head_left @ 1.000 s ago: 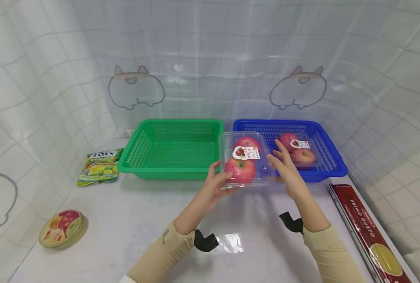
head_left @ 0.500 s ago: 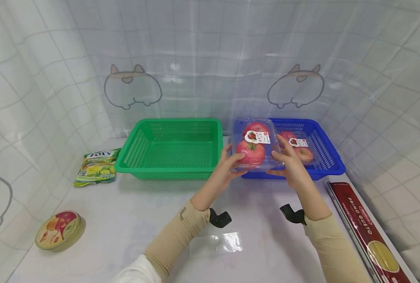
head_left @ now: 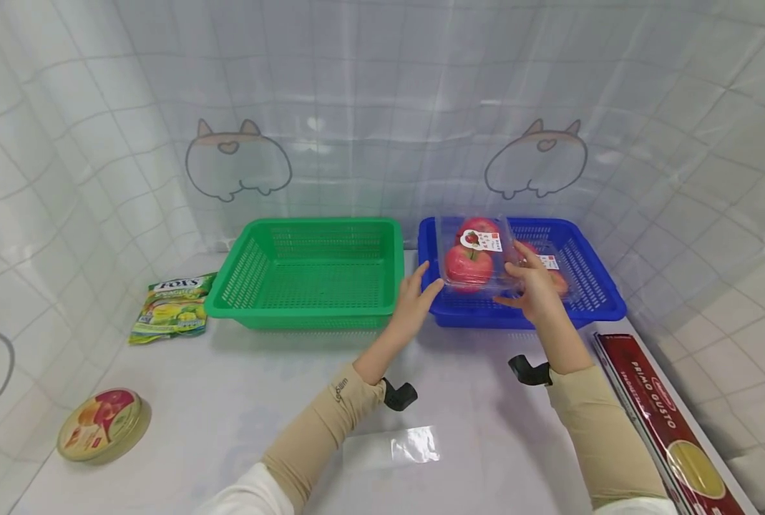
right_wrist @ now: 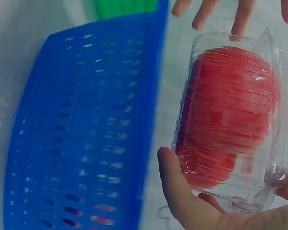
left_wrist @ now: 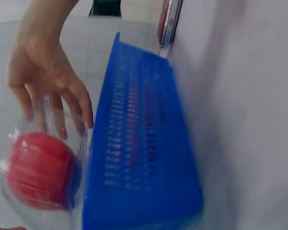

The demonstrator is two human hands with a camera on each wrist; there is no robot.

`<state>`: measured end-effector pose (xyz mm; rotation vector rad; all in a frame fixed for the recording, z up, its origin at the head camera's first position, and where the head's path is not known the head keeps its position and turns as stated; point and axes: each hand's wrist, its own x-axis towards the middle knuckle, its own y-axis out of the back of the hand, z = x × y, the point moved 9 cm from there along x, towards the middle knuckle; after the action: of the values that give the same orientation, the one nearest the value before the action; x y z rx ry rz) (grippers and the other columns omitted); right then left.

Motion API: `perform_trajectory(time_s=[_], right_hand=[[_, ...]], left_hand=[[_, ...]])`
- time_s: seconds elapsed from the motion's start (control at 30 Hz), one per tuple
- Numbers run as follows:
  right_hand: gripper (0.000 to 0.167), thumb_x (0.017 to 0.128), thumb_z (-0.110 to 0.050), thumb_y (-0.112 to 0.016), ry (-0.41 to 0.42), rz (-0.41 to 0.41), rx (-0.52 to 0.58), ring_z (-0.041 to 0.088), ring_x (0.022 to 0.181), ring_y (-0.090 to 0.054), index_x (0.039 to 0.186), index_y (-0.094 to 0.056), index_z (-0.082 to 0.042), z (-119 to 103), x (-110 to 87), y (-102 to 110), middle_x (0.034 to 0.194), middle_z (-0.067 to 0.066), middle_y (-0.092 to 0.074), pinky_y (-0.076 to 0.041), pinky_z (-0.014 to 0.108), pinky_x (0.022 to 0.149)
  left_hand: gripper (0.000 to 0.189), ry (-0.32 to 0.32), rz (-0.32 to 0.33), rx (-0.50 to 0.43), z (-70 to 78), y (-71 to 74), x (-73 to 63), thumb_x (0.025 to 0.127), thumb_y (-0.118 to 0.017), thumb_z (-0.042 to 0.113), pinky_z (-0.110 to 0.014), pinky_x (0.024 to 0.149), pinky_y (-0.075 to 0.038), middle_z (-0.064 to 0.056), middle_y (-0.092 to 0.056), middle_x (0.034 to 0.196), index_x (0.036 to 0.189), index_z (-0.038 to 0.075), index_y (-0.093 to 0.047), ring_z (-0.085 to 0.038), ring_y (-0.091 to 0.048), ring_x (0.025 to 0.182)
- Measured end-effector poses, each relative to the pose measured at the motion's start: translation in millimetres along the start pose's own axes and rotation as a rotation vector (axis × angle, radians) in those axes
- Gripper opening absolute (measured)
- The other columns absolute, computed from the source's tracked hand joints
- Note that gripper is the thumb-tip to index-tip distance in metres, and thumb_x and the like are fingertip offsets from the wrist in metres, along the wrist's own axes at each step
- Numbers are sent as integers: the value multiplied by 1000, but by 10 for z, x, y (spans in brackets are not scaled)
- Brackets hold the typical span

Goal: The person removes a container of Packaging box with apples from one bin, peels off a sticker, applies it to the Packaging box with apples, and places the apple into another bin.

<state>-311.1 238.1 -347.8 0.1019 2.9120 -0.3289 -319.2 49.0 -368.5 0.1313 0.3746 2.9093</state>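
A clear plastic pack of apples [head_left: 470,265] with a white label is over the left half of the blue basket [head_left: 597,307]. My right hand [head_left: 538,286] grips it by its right edge, thumb over the lid and fingers below, as the right wrist view shows. My left hand [head_left: 414,304] is at the pack's left side with fingers extended; in the right wrist view its fingertips [right_wrist: 243,17] stand just off the pack. A second apple pack [head_left: 557,275] lies in the basket's right part, partly hidden by my right hand.
A green basket [head_left: 324,318] stands left of the blue one. Farther left lie a FOX'S candy bag [head_left: 172,307] and a round tin [head_left: 101,425]. A red spaghetti box [head_left: 668,422] lies along the right edge. A tiled curtain [head_left: 382,143] hangs behind the baskets.
The apple pack has moved right, from between the baskets to over the blue basket. My right hand has taken hold of it, and my left hand has let go.
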Motion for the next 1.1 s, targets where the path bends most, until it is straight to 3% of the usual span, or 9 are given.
perform_trajectory(time_s=[0.1,0.17,0.23,0.33,0.43,0.6,0.7,0.83,1.1], right_hand=[[62,97,-8,-36,-30,17,17,24,120,-33,150,-9,-26,52,84,39,154,4,4,-26,60,101],[62,97,-7,-35,-55,29,34,22,117,-34,150,-8,-26,99,147,61,154,3,1,-25,60,102],[62,97,-6,-34,-77,39,46,25,122,-31,150,-8,-26,147,210,78,154,3,-2,-23,61,102],[63,97,-5,-34,-106,47,52,30,135,-15,150,-7,-26,224,293,101,155,1,0,-21,62,103],[64,96,-4,-34,-123,45,35,30,137,-12,150,-6,-25,289,352,109,156,-2,0,-20,62,103],[65,95,-1,-35,-133,36,-24,34,137,-11,150,-5,-21,373,445,100,155,4,2,-21,64,101],[65,95,-2,-36,-141,43,-57,36,133,-17,150,-6,-21,424,495,100,154,10,-3,-22,64,100],[65,95,-2,-36,-146,56,-88,34,129,-22,150,-7,-21,476,551,93,152,12,-7,-23,64,100],[66,94,1,-36,-174,60,-136,37,133,-18,150,-6,-17,524,602,93,152,13,-9,-24,64,100]], left_hand=[[66,50,-19,-11,-130,-65,-3,90,-52,33,-54,104,-25,-20,-17,148,147,13,-24,-34,-22,134],[71,82,-31,-13,-221,-101,-1,88,-56,30,-53,105,-25,-18,-16,150,148,14,-21,-33,-19,136],[75,104,-41,-20,-300,-129,8,86,-60,27,-52,105,-26,-16,-16,150,148,13,-19,-33,-22,136],[79,133,-50,-39,-391,-156,24,85,-63,24,-49,104,-30,-16,-21,150,148,13,-18,-34,-30,132],[79,143,-46,-64,-453,-170,42,84,-63,21,-47,101,-35,-17,-25,148,148,11,-17,-35,-38,127],[78,132,-31,-75,-521,-183,66,84,-63,15,-43,95,-42,-21,-34,143,147,9,-18,-33,-48,117],[78,125,-21,-71,-543,-180,72,83,-63,13,-41,92,-44,-21,-39,140,147,9,-19,-31,-52,111],[78,128,-14,-81,-558,-173,69,83,-63,12,-40,91,-45,-20,-41,138,147,11,-19,-30,-53,110],[78,130,-11,-79,-562,-177,56,83,-63,12,-41,91,-44,-21,-41,138,147,10,-19,-30,-52,110]])
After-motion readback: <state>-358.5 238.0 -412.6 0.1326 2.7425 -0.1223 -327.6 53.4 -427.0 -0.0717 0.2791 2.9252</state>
